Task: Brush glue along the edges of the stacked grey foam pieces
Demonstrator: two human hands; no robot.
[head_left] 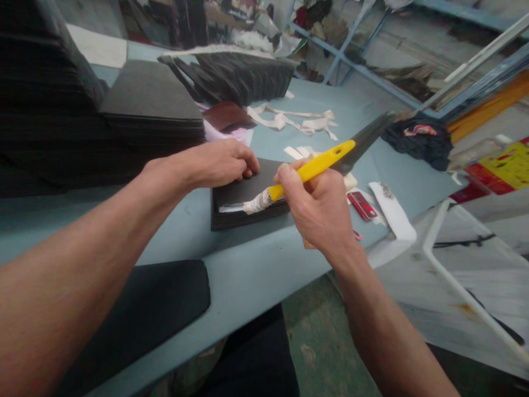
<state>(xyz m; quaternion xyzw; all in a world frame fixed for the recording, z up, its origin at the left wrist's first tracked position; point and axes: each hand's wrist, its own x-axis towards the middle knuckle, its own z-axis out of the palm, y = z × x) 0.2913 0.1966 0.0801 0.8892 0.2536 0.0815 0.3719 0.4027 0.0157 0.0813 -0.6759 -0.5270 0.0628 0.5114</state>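
Note:
My right hand [320, 201] is closed around the yellow handle of a brush [326, 162]. The brush's head is crusted whitish and points down to the left, at the near edge of a stack of black sheets [248, 220]. A pale, shiny strip shows on the top sheet along that edge, beside the brush tip. My left hand [221, 162] lies across the far left part of the top black sheet [237, 193], fingers curled and pressed down on it. Their tips are partly hidden.
Tall stacks of black pieces [152, 99] stand at the left, with a fanned row [243, 74] behind. White strips [293, 118] and a red box [362, 205] lie on the blue-grey table [256, 259]. A black panel [165, 303] lies near me; a white-framed bin [475, 275] stands right.

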